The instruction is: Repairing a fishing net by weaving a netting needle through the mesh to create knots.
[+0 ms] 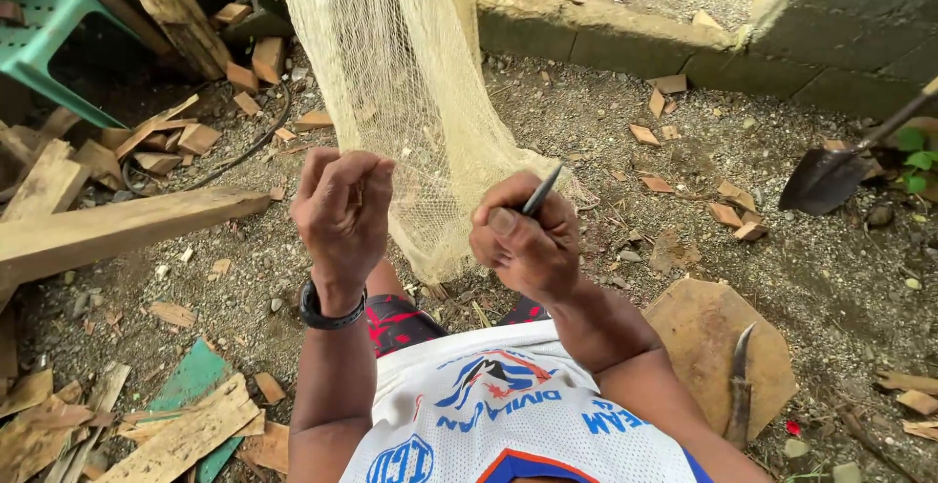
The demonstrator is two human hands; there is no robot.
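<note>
Cream net (410, 102) hangs from top centre to the ground, just ahead of both hands. Right hand (528, 244) fisted on a dark netting needle (540, 190), long axis up-right, tip nr mesh. Left hand (342, 210) clenched at net's edge; thread not visible. Knife (740, 385) on ground, lower right.

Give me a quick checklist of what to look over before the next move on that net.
1. Left hand gripping the net: ok, fist closed at the mesh.
2. Right hand holding the dark needle: ok, tip points up.
3. Net hanging free: ok, it drapes down to the gravel.
4. Thread on the needle: cannot tell.
5. Knife on the flat board: ok, apart from both hands.
6. Shovel: ok, off to the right.
</note>
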